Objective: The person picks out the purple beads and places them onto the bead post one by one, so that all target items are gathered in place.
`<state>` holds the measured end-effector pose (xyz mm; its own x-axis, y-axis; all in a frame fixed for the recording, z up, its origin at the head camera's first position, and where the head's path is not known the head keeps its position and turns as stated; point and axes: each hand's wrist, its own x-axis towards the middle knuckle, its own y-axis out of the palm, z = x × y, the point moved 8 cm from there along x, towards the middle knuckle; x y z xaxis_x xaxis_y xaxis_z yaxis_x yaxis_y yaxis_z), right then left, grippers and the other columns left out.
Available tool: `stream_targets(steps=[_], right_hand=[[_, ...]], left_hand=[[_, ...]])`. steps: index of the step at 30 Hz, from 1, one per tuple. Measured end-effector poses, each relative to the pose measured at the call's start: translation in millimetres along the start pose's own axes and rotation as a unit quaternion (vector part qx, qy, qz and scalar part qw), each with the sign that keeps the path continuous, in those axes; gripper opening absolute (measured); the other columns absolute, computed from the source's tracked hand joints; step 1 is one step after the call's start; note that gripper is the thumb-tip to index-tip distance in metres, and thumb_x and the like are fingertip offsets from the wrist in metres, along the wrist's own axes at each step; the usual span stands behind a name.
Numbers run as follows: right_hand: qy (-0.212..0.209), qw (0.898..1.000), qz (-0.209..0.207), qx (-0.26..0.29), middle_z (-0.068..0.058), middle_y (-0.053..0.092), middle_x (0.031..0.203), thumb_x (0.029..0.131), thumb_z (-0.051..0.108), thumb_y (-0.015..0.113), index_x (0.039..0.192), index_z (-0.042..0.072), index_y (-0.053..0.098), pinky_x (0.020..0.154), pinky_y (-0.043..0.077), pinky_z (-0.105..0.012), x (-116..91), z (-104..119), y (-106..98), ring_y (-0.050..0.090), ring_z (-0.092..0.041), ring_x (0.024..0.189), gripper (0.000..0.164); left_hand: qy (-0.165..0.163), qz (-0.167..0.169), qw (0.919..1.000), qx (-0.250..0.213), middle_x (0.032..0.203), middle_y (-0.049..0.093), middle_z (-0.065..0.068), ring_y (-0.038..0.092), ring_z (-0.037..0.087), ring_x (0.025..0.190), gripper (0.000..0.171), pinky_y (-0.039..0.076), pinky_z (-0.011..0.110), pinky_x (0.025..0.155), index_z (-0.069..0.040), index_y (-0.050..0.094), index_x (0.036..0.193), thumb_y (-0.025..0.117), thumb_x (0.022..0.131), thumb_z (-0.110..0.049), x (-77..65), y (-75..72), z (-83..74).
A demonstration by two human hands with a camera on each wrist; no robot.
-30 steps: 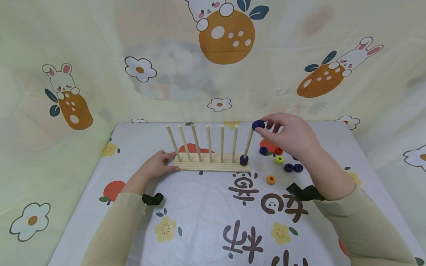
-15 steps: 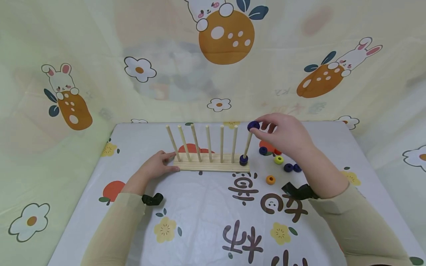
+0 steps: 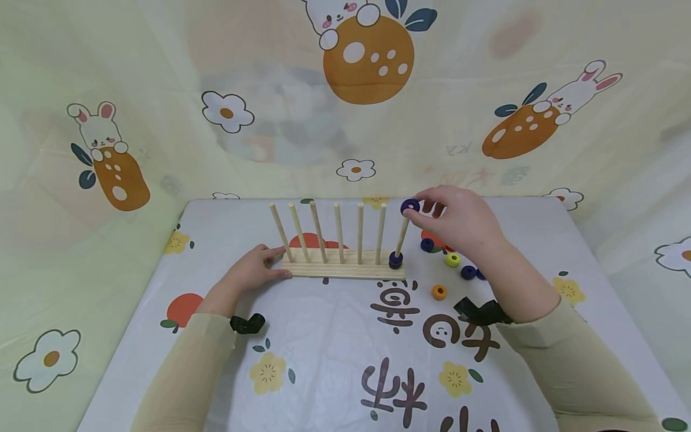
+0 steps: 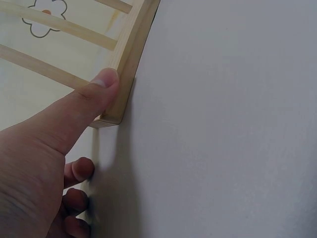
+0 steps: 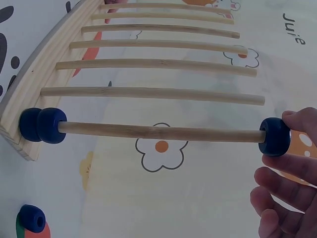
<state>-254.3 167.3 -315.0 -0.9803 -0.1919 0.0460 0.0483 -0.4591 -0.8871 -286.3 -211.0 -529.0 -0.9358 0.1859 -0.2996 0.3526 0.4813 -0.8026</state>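
A wooden rack [image 3: 335, 272] with several upright pegs stands on the table. My left hand [image 3: 254, 269] grips its left end, thumb [image 4: 101, 87] on the base's front edge and index finger toward the back edge. At the other end, my right hand [image 3: 459, 219] pinches a dark blue bead [image 5: 275, 137] between thumb and fingers. This bead sits at the tip of the rightmost peg [image 5: 163, 132], with the peg's end in its hole. Two more blue beads [image 5: 43, 125] are stacked at the bottom of that peg. The other pegs are bare.
Loose beads lie right of the rack: an orange bead [image 3: 439, 292], a yellow-green bead [image 3: 452, 259], a blue bead [image 3: 427, 245] and others, partly hidden by the right arm. A patterned cloth [image 3: 324, 360] covers the table; a printed curtain [image 3: 281, 144] hangs behind.
My right hand has moved slightly left with the blue bead, bringing it from beside the rightmost peg's top onto its tip. The left hand and rack have stayed in place.
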Motion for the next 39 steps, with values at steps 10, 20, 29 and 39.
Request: stream_targets(steps=[10,20,29,39], right_hand=[[0.003,1.0,0.002,-0.011,-0.005,0.064,0.103,0.089,0.06,0.063,0.122,0.02,0.07,0.069,0.044,-0.041,1.6,-0.7,1.7,0.055,-0.025,0.093,0.053],[0.002,1.0,-0.007,-0.025,-0.005,0.064,0.102,0.089,0.058,0.064,0.122,0.019,0.07,0.071,0.044,-0.042,1.2,-1.3,1.2,0.055,-0.025,0.093,0.052],[-0.003,1.0,-0.005,-0.03,-0.006,0.065,0.103,0.09,0.057,0.063,0.123,0.017,0.07,0.073,0.045,-0.042,1.1,-0.7,1.9,0.056,-0.025,0.093,0.052],[-0.007,0.999,-0.016,-0.03,-0.005,0.065,0.1,0.091,0.052,0.065,0.121,0.016,0.071,0.072,0.045,-0.041,-1.1,-2.2,0.3,0.055,-0.024,0.092,0.047]], left_hand=[[-0.005,0.001,1.0,-0.003,0.107,0.049,0.008,0.047,0.025,0.096,0.085,0.04,0.039,0.079,-0.027,0.046,0.149,0.08,0.077,-0.055,-0.9,-0.4,0.2],[-0.006,0.003,1.0,-0.002,0.108,0.049,0.008,0.047,0.025,0.097,0.083,0.04,0.039,0.079,-0.028,0.046,0.15,0.08,0.078,-0.054,-1.8,-0.5,-1.6],[-0.008,0.001,1.0,-0.001,0.11,0.049,0.008,0.047,0.025,0.099,0.085,0.042,0.04,0.081,-0.029,0.046,0.149,0.08,0.076,-0.055,-1.3,-0.7,-0.4],[-0.007,0.002,1.0,-0.003,0.109,0.049,0.008,0.047,0.025,0.099,0.085,0.042,0.039,0.08,-0.03,0.046,0.149,0.08,0.076,-0.055,-0.2,0.3,0.3]])
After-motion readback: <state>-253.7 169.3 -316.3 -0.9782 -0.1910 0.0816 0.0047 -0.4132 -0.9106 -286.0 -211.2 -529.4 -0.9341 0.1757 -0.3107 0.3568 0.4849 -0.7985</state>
